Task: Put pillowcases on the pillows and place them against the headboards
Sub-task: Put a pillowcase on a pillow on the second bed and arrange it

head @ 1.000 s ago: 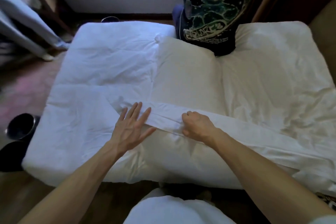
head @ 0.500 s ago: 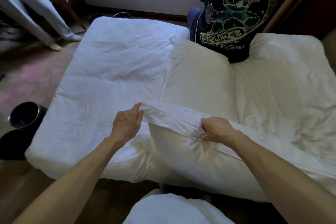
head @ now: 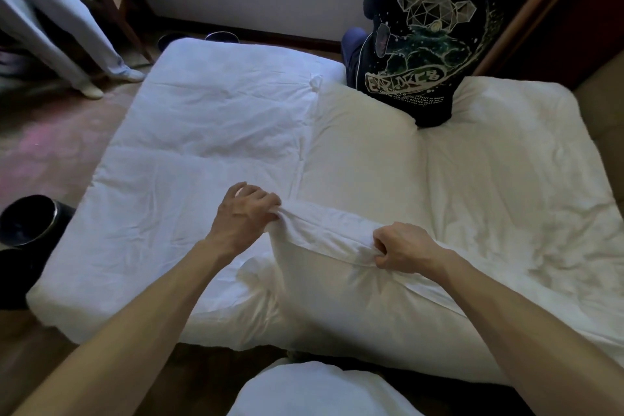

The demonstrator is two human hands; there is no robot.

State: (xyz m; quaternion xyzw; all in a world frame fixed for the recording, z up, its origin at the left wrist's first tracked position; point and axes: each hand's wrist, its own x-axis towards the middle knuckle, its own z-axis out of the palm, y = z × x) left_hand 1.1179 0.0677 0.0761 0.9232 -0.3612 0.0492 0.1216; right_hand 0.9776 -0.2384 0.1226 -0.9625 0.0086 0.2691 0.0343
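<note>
Here, nearest you, a white bundle point(head: 320, 388) fills the lower edge. Beyond it, your left hand point(head: 244, 213) closes its grip on the left corner of the pillowcase point(head: 324, 233) hem, fingers curled round bunched cloth. Your right hand point(head: 405, 248) pinches the same hem further right. The pillowcase covers the near end of the pillow point(head: 364, 159), which runs lengthwise away from you on the bed point(head: 202, 132). At the pillow's far end is a person in a dark printed shirt point(head: 432, 44).
</note>
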